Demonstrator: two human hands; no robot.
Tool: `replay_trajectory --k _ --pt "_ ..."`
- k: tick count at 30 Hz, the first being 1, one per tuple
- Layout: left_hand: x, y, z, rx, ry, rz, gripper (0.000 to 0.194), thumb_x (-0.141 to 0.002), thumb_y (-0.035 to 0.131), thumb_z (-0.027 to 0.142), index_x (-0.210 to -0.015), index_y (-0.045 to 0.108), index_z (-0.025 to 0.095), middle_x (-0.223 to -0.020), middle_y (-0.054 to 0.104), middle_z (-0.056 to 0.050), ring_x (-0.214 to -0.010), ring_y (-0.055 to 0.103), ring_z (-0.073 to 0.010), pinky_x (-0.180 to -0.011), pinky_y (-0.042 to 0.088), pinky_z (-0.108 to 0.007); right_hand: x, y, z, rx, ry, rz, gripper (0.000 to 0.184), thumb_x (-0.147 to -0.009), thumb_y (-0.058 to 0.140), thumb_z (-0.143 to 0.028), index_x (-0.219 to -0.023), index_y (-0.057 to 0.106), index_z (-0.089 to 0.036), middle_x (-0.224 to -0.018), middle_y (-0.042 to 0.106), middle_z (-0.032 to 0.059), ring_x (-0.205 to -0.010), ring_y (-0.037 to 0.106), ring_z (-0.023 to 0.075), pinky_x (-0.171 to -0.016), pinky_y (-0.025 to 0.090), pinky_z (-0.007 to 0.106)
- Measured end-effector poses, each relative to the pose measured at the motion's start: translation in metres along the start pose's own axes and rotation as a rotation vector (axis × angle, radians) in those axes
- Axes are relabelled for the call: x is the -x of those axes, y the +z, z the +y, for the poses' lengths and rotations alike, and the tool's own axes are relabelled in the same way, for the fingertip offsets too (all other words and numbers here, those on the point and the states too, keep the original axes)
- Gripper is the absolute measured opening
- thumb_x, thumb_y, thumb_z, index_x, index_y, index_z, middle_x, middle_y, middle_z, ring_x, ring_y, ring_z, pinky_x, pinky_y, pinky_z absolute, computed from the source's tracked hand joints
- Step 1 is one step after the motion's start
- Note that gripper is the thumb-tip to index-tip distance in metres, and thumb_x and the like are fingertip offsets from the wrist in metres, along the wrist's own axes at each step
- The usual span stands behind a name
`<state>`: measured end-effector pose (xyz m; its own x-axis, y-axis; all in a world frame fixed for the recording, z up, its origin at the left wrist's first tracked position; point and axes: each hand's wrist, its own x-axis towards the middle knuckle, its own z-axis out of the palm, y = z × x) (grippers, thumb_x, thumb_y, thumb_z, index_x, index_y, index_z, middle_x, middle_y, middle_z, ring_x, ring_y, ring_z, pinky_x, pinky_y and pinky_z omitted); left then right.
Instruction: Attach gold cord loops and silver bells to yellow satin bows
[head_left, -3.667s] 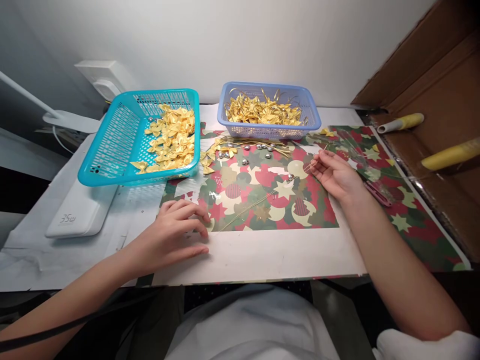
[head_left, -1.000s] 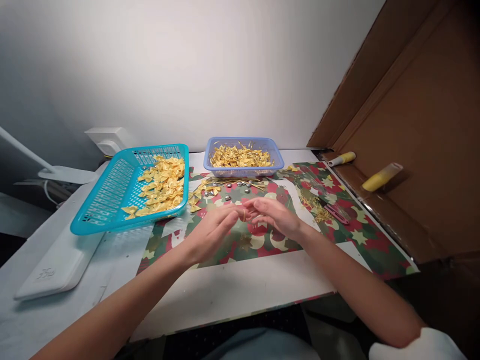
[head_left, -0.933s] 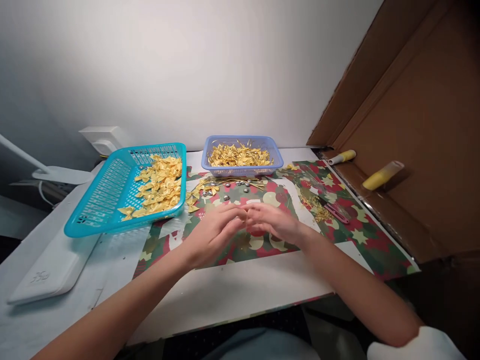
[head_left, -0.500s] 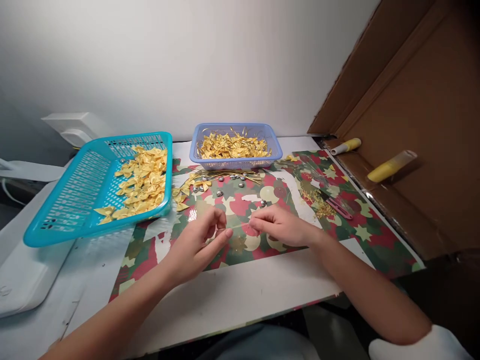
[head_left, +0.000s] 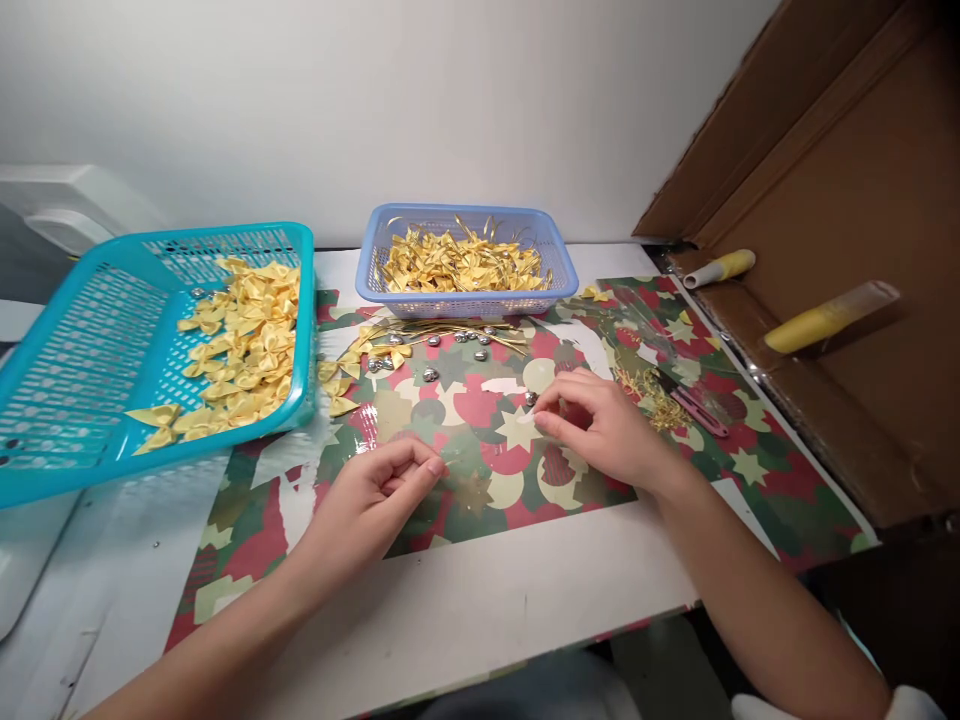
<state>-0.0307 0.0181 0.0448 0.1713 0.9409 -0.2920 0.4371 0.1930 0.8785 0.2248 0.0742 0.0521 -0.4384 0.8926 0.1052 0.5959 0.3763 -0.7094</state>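
My left hand (head_left: pixel 375 495) is closed in a pinch above the patterned paper (head_left: pixel 457 410). A short end of thin, pale gold thread (head_left: pixel 446 463) pokes out past its thumb and index finger. My right hand (head_left: pixel 604 425) is to the right, thumb and index finger curved and slightly apart. Just beyond those fingertips is a small silver jingle bell (head_left: pixel 531 398), which the index finger nearly or actually touches. More silver bells (head_left: pixel 430 375) lie farther back, beside loose yellow ribbon bows (head_left: pixel 339 385) and a bundle of gold twist ties (head_left: pixel 450 327).
A turquoise basket (head_left: pixel 304 330) of yellow bows stands at left. Behind is a blue basket (head_left: pixel 469 297) holding bows with gold ties. A pink-handled cutter (head_left: pixel 697 412) lies by gold thread scraps (head_left: pixel 652 398) at right. Yellow tubes (head_left: pixel 829 318) stick out from the cardboard (head_left: pixel 810 190).
Both hands were together, then drew apart with thread between them. My right hand has since moved right to the lone bell; my left keeps its pinch. The view has shifted right.
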Motion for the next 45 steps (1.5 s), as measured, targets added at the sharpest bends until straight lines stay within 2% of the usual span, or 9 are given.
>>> replay_trajectory --k 3,7,11,21,26,28,32,38,45 --pt "-0.002 -0.001 -0.002 -0.021 -0.029 0.009 0.038 -0.087 0.051 0.051 -0.067 0.057 0.019 -0.066 0.045 0.001 -0.055 0.037 -0.0113 -0.048 0.029 -0.023 0.001 0.013 -0.003 -0.014 -0.060 0.009 0.002 -0.083 0.065 -0.022 -0.082 0.064 -0.021 -0.081 0.063 0.0021 -0.084 0.052 0.0192 -0.074 0.041 0.032" --pt "-0.003 -0.002 -0.003 -0.021 -0.065 0.000 0.037 -0.086 0.052 0.051 -0.067 0.059 0.019 -0.066 0.051 0.000 -0.057 0.042 -0.0131 -0.049 0.031 -0.023 0.002 0.040 -0.009 0.051 -0.136 -0.022 0.010 -0.083 0.067 -0.025 -0.093 0.066 -0.022 -0.093 0.064 0.0035 -0.093 0.051 0.0210 -0.086 0.038 0.038" --pt "-0.003 -0.001 -0.005 -0.011 -0.080 0.000 0.036 -0.086 0.053 0.050 -0.068 0.060 0.019 -0.069 0.056 -0.001 -0.060 0.047 -0.0142 -0.050 0.033 -0.023 0.001 0.053 -0.011 0.176 -0.191 -0.066 0.010 -0.090 0.059 -0.024 -0.083 0.066 -0.021 -0.094 0.064 0.0043 -0.095 0.049 0.0217 -0.086 0.031 0.040" --pt "-0.002 -0.003 -0.005 0.005 -0.094 -0.004 0.037 -0.085 0.054 0.050 -0.067 0.060 0.019 -0.067 0.055 0.000 -0.059 0.045 -0.0130 -0.050 0.034 -0.023 0.002 0.017 -0.011 -0.121 -0.062 -0.148 0.011 -0.092 0.052 -0.020 -0.082 0.054 -0.021 -0.096 0.061 0.0026 -0.098 0.048 0.0197 -0.091 0.038 0.036" --pt "-0.002 -0.003 -0.007 0.012 -0.096 0.001 0.037 -0.085 0.054 0.051 -0.069 0.062 0.019 -0.065 0.054 0.000 -0.058 0.044 -0.0129 -0.049 0.034 -0.023 0.002 0.023 -0.011 -0.136 -0.061 -0.140 0.001 -0.091 0.057 -0.021 -0.090 0.057 -0.022 -0.100 0.063 0.0029 -0.103 0.049 0.0205 -0.093 0.040 0.037" --pt "-0.002 -0.002 -0.006 0.011 -0.096 0.007 0.036 -0.085 0.055 0.050 -0.069 0.062 0.019 -0.066 0.053 0.000 -0.058 0.043 -0.0126 -0.049 0.034 -0.022 0.002 0.030 -0.012 -0.048 -0.075 -0.157 0.008 -0.089 0.062 -0.024 -0.096 0.061 -0.022 -0.108 0.063 0.0041 -0.111 0.045 0.0231 -0.096 0.039 0.040" --pt "-0.002 -0.001 -0.003 -0.006 -0.105 0.015 0.037 -0.085 0.054 0.050 -0.066 0.060 0.019 -0.059 0.046 0.003 -0.051 0.035 -0.0097 -0.044 0.029 -0.021 0.003 0.035 -0.012 0.079 -0.114 -0.188 0.012 -0.092 0.058 -0.022 -0.082 0.065 -0.022 -0.115 0.062 0.0036 -0.115 0.042 0.0242 -0.099 0.036 0.044" --pt "-0.002 -0.002 -0.002 -0.015 -0.115 0.013 0.038 -0.086 0.051 0.048 -0.062 0.056 0.019 -0.054 0.035 0.006 -0.047 0.025 -0.0079 -0.041 0.018 -0.021 0.003 0.023 -0.009 -0.067 -0.061 -0.179 0.014 -0.090 0.059 -0.023 -0.078 0.064 -0.022 -0.112 0.061 0.0017 -0.112 0.044 0.0209 -0.096 0.041 0.039" --pt "-0.002 -0.002 -0.002 0.001 -0.102 0.009 0.038 -0.085 0.052 0.047 -0.060 0.055 0.018 -0.055 0.039 0.005 -0.048 0.027 -0.0085 -0.043 0.020 -0.021 0.001 0.017 -0.012 -0.189 -0.038 -0.184 0.014 -0.091 0.056 -0.022 -0.078 0.062 -0.022 -0.105 0.061 0.0021 -0.106 0.048 0.0198 -0.096 0.042 0.041"
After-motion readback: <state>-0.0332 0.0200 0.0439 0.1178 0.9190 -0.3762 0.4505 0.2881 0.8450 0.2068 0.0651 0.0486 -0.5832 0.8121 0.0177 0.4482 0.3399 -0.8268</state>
